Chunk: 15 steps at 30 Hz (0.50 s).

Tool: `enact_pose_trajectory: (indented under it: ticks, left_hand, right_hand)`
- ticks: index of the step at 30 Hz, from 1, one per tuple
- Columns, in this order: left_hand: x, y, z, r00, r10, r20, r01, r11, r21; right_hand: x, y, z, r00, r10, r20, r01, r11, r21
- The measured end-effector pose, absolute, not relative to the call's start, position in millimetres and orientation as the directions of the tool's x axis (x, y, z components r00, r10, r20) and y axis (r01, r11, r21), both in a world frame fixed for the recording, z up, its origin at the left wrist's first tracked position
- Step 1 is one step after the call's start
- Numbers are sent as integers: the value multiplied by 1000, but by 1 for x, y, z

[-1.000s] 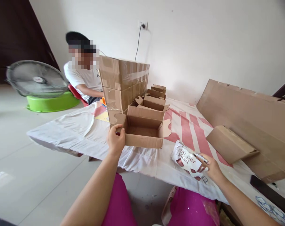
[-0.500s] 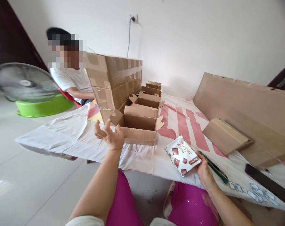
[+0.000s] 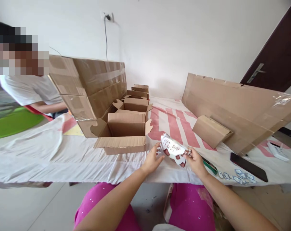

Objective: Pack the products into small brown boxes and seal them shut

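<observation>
A white pouch (image 3: 172,150) printed "Super Meal" with brown squares is tilted and bent above the cloth. My right hand (image 3: 195,163) grips its right edge between thumb and fingers. My left hand (image 3: 153,159) is at the pouch's left edge, thumb and fingers apart; whether the fingertips touch it I cannot tell. Just beyond my left hand stands an open cardboard box (image 3: 125,149) with its flaps raised, and its floor is hidden from me. A green-and-black cutter (image 3: 210,165) lies beside my right hand.
Several open boxes (image 3: 136,104) line up behind the nearest one, beside stacked taped cartons (image 3: 99,77). At right are a folded cardboard piece (image 3: 211,131), a large cardboard panel (image 3: 232,109), a phone (image 3: 248,166) and small white-and-blue packets (image 3: 241,176). A co-worker (image 3: 32,89) sits at left.
My left hand has moved from beside the nearest box over to the pouch's left edge. The pouch has become bent in my right hand. The view has turned to the right.
</observation>
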<state>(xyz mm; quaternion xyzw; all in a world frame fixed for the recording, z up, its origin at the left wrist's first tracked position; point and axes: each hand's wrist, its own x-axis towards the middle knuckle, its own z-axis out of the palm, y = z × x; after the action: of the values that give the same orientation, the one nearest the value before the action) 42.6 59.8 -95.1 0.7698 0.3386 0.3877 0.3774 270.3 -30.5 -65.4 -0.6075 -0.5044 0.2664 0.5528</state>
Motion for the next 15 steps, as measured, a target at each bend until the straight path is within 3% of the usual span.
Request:
enact_pose_trajectory:
  ticks: [3, 9, 15]
  left_hand:
    - [37, 74, -96, 412, 804, 428, 33, -483, 875]
    - [36, 87, -103, 325, 920, 219, 237, -304, 923]
    - [37, 91, -105, 257, 958, 128, 299, -205, 932]
  right_hand:
    - [298, 18, -36, 400, 870, 288, 326, 159, -932]
    - [343, 122, 16, 403, 863, 305, 349, 164, -923]
    - [331, 140, -3, 202, 960, 194, 305, 126, -944]
